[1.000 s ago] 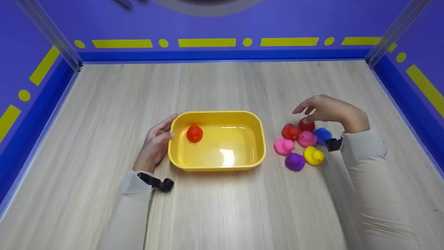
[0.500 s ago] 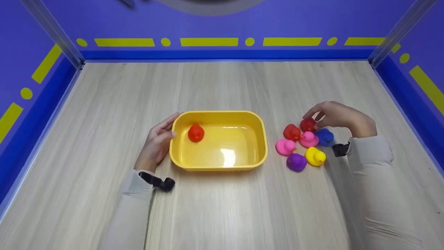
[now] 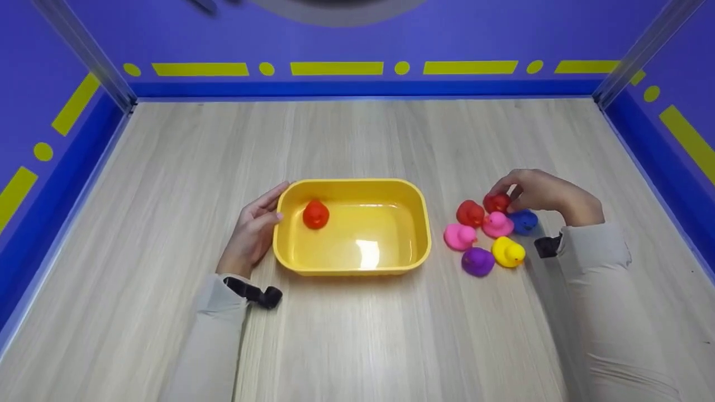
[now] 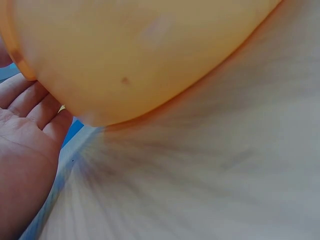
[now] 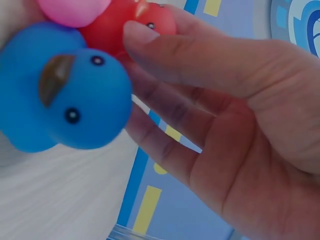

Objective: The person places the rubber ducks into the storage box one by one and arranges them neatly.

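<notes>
A yellow plastic basin (image 3: 352,272) stands mid-table with one orange-red rubber duck (image 3: 316,215) inside near its left end. At the basin's left side, my left hand (image 3: 249,234) grips the wall, thumb over the rim and fingers along the outside. My right hand (image 3: 539,191) pinches a red rubber duck (image 3: 495,202) at the back of a cluster on the right. In the right wrist view, the thumb lies across the red duck (image 5: 112,27), close beside a blue duck (image 5: 95,100) with a brown beak.
Also in the cluster are another red duck (image 3: 470,213), two pink ducks (image 3: 459,237), a purple duck (image 3: 477,262) and a yellow duck (image 3: 508,252). Blue-purple panels (image 3: 346,44) with yellow markings border the wooden table (image 3: 357,340) at the back and sides.
My right hand has come down and closed its thumb and fingers round the back red duck. My left hand stays on the basin; the other ducks lie as before.
</notes>
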Motion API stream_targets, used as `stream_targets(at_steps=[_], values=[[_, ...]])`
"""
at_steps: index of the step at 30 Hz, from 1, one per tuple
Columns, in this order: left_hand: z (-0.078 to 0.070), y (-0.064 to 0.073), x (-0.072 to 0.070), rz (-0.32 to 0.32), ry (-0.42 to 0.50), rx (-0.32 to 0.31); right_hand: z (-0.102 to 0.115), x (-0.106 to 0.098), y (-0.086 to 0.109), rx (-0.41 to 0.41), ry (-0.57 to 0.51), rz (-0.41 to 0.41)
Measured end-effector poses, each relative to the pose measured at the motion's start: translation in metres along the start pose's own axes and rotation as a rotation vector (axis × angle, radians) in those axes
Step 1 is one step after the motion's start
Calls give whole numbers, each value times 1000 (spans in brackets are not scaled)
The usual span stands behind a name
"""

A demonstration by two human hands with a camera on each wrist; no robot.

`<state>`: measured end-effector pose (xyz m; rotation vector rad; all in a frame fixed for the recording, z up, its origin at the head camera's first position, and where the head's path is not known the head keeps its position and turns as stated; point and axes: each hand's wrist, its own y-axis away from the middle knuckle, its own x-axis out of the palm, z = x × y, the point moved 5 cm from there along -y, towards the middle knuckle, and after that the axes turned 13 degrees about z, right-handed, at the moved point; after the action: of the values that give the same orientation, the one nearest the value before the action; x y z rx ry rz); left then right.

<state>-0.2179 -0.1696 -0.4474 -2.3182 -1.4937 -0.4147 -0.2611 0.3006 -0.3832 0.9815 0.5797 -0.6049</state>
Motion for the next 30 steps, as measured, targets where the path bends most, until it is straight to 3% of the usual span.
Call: stream_targets(at_steps=[30], values=[[0,0,0,2,-8,3,4,-2,-3,-55,20,-77]])
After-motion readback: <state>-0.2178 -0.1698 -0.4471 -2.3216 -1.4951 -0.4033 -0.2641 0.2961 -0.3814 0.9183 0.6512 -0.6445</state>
